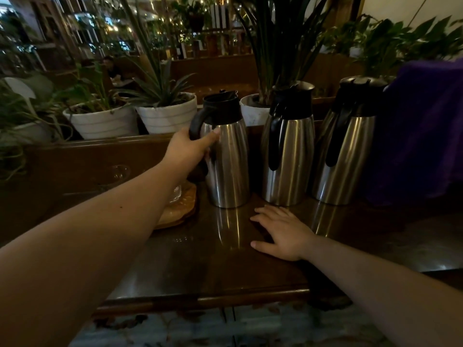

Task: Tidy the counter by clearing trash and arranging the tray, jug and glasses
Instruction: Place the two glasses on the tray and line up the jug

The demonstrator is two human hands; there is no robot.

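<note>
Right hand (283,231) flat, released; left hand (190,149) grasps jug (226,156) beside tray (178,211)

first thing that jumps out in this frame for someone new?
Three steel jugs in a row on the dark wooden counter: the left jug, the middle jug and the right jug. The left hand grips the left jug's black handle, while the right hand lies flat on the counter in front of the middle jug. White plant pots line the ledge behind.
</note>
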